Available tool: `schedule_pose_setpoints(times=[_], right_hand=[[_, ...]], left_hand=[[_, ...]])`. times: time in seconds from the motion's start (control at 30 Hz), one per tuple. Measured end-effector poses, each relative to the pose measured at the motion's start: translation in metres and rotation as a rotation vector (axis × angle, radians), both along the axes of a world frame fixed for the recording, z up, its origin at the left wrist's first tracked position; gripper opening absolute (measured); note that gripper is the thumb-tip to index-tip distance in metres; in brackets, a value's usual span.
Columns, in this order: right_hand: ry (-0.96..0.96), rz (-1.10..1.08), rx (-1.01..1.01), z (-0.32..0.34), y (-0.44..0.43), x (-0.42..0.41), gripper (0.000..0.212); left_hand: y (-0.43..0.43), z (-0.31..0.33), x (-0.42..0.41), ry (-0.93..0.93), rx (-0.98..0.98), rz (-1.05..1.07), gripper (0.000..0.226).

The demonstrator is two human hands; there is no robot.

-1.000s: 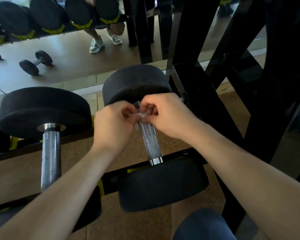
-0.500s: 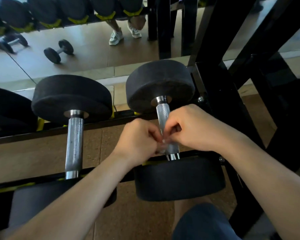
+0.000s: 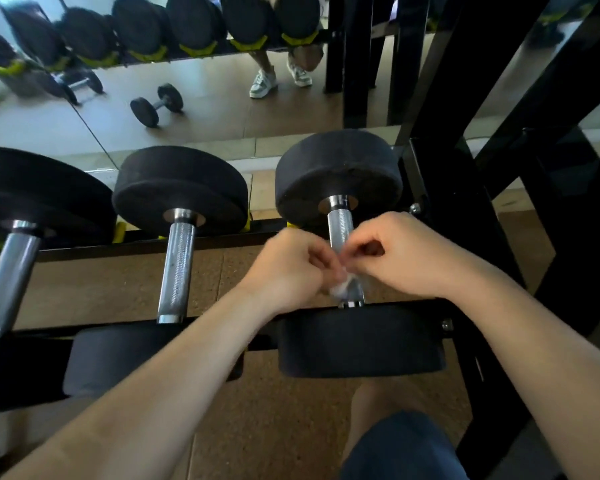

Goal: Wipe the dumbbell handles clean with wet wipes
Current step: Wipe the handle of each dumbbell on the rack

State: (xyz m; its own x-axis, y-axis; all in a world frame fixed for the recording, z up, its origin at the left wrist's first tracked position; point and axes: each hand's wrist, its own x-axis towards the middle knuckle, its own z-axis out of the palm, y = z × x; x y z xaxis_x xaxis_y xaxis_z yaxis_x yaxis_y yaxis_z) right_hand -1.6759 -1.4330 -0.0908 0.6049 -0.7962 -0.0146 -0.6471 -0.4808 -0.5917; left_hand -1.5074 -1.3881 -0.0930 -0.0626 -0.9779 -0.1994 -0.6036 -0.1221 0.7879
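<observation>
The dumbbell (image 3: 340, 168) under the fingers had two thick, matte black round heads. They were joined by a chrome handle (image 3: 340, 225) with a knurled grip and a smooth collar at its far end. It lay across the black rails of the rack (image 3: 84, 247), with its long axis running almost straight away from the person. One head sat beyond the fingers, toward the mirror (image 3: 205, 109), and the other sat on the near side of them, below the wrists.

A small, crumpled white wet wipe (image 3: 340, 289) lay against the near part of the handle, showing just below the fingertips and close to the near collar. How far it wrapped round the bar could not be told.

Both hands met at that spot. The left hand (image 3: 288, 268) came in from the left, back upward, its fingers (image 3: 321, 259) curled in and pinching the wipe at the left of the bar. The right hand (image 3: 406, 254) reached in from the right, its fingers (image 3: 359, 258) bent, thumb and forefinger closed on the wipe at the bar's right side. The two sets of fingertips nearly touched. Both forearms were bare and stretched forward.

Left of the fingers, a second dumbbell handle (image 3: 177, 268) lay roughly parallel on the same rack, well apart from the hands.
</observation>
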Motion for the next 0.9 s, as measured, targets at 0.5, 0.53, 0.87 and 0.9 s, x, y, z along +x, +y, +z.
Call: schedule_pose_setpoints(times=[0.5,0.53,0.87,0.9], right_hand=[[-1.016,-0.192,0.561,0.034,0.034,0.086,0.015],[-1.011,-0.226,0.523,0.035,0.037,0.093,0.015],[-0.859,-0.126,0.552,0.025,0.064,0.156,0.031],[-0.812,-0.110,0.521,0.025,0.066,0.159,0.026]], left_hand=[[0.065,0.051,0.062,0.438,-0.305,0.256,0.015],[0.067,0.052,0.066,0.395,-0.325,0.253,0.018],[0.085,0.034,0.132,0.634,-0.321,0.370,0.021],[0.086,0.032,0.139,0.684,-0.336,0.403,0.020]])
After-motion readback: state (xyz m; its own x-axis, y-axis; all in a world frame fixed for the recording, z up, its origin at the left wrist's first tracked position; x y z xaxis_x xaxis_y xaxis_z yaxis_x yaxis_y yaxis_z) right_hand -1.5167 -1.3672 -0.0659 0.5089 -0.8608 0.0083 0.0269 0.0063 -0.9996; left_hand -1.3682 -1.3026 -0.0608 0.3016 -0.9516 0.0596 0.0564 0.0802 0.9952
